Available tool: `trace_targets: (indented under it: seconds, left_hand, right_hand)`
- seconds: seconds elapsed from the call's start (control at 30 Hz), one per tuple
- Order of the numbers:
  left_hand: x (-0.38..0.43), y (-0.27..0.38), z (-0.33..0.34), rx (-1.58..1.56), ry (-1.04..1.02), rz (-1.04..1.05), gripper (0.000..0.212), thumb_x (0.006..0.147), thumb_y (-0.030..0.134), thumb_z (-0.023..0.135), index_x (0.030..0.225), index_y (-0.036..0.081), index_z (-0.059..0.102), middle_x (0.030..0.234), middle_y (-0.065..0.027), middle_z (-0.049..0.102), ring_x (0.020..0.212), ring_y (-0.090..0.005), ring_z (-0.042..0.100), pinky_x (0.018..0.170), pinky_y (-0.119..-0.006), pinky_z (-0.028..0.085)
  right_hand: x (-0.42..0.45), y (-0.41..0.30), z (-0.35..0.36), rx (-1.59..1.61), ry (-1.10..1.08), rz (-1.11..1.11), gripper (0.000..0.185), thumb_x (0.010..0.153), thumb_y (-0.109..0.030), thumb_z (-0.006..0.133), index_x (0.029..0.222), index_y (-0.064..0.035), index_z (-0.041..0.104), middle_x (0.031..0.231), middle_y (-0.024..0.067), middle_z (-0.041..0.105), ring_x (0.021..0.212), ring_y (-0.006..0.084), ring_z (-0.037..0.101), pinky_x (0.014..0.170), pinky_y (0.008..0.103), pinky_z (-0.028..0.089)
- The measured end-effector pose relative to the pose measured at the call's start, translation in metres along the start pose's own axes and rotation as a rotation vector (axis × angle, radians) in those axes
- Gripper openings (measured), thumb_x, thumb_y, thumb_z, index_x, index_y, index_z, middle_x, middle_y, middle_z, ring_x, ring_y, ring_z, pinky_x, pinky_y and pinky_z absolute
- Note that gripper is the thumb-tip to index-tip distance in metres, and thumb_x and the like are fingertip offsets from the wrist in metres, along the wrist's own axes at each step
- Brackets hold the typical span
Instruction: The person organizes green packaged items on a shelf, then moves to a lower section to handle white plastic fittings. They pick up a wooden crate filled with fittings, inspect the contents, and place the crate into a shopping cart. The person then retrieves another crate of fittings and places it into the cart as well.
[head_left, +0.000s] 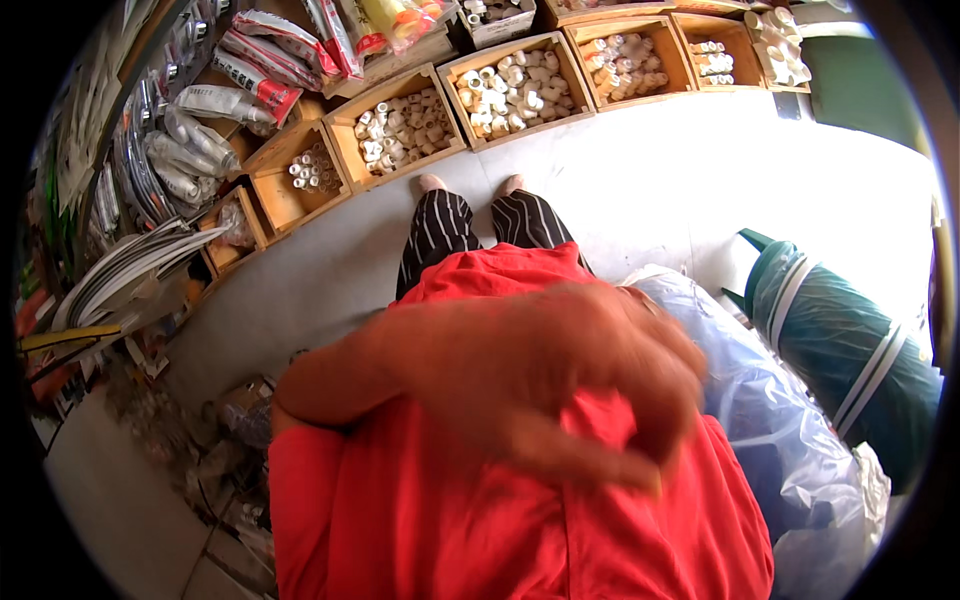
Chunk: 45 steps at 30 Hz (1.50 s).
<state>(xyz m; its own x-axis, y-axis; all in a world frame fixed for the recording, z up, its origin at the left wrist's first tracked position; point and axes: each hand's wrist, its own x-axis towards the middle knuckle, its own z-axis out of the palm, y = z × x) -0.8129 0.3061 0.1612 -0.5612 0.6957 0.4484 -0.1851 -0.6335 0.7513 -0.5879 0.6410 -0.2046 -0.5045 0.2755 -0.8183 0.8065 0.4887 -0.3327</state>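
Note:
My left hand (547, 360), blurred, reaches across the front of my red shirt (450, 517) from the left. Its fingers curl and the thumb stands apart from them, with red cloth showing through the gap. I see nothing held in it. My right hand is not in view. Beyond my feet, a row of wooden boxes stands on the floor. One wooden box (514, 141) contains many white pipe fittings (525, 90). Left of it, another box (379, 178) holds smaller white fittings (401, 127). Fittings also lie in a box (645, 99) farther right.
Clear plastic sheeting (787, 450) covers something bluish at my right. Past it lies a green plastic-wrapped roll (840, 337) with white bands. Packaged tubes (259, 86) and bags crowd the left, above bundled white strips (135, 262). Pale flooring (622, 172) surrounds my feet.

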Motion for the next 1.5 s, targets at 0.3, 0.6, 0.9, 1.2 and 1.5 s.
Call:
trace_targets:
  seconds: [0.3, 0.6, 0.9, 1.2, 1.5]
  left_hand:
    - [-0.23, -0.121, -0.139, 0.714, 0.842, -0.807, 0.016, 0.092, 0.016, 0.06, 0.096, 0.0, 0.062, 0.086, -0.002, 0.064, 0.075, -0.0079, 0.058, 0.071, -0.023, 0.048]
    - [-0.351, -0.154, -0.152, 0.648, 0.906, -1.12, 0.022, 0.084, 0.024, 0.066, 0.091, 0.003, 0.064, 0.084, -0.0081, 0.069, 0.077, -0.0182, 0.066, 0.071, -0.031, 0.052]
    - [-0.355, -0.166, -0.191, 0.649, 0.891, -1.119, 0.02, 0.09, 0.017, 0.06, 0.102, 0.0, 0.062, 0.087, -0.0044, 0.065, 0.074, -0.011, 0.061, 0.066, -0.026, 0.052]
    - [-0.333, -0.189, -0.223, 0.511, 1.225, -1.063, 0.02, 0.091, 0.016, 0.058, 0.103, 0.0, 0.061, 0.086, -0.0069, 0.065, 0.078, -0.0128, 0.063, 0.066, -0.026, 0.054]
    - [-0.294, -0.276, -0.228, 0.34, 1.276, -1.263, 0.022, 0.087, 0.021, 0.062, 0.097, 0.002, 0.062, 0.077, -0.0051, 0.066, 0.06, -0.0121, 0.062, 0.058, -0.027, 0.052]
  right_hand:
    - [0.016, -0.046, -0.011, -0.148, -0.017, -0.075, 0.04, 0.084, -0.036, 0.06, 0.107, -0.0048, 0.069, 0.098, 0.0175, 0.069, 0.097, 0.0276, 0.065, 0.086, 0.0354, 0.049]
    - [0.0, -0.115, -0.003, -0.095, 0.023, -0.089, 0.037, 0.085, -0.033, 0.06, 0.107, -0.0037, 0.069, 0.096, 0.0153, 0.07, 0.092, 0.0222, 0.066, 0.083, 0.0327, 0.05]
    - [0.028, -0.178, 0.022, -0.057, -0.031, -0.171, 0.035, 0.088, -0.026, 0.06, 0.112, -0.0017, 0.066, 0.1, 0.0124, 0.069, 0.096, 0.0179, 0.063, 0.085, 0.0292, 0.049]
    - [0.114, -0.21, -0.005, -0.229, -0.14, -0.184, 0.038, 0.084, -0.035, 0.06, 0.107, -0.0057, 0.068, 0.094, 0.0152, 0.07, 0.089, 0.0248, 0.066, 0.081, 0.0345, 0.051]
    - [0.203, -0.22, -0.062, -0.228, -0.102, -0.198, 0.035, 0.083, -0.032, 0.062, 0.105, -0.0052, 0.068, 0.095, 0.0159, 0.07, 0.088, 0.0258, 0.067, 0.081, 0.0357, 0.052]
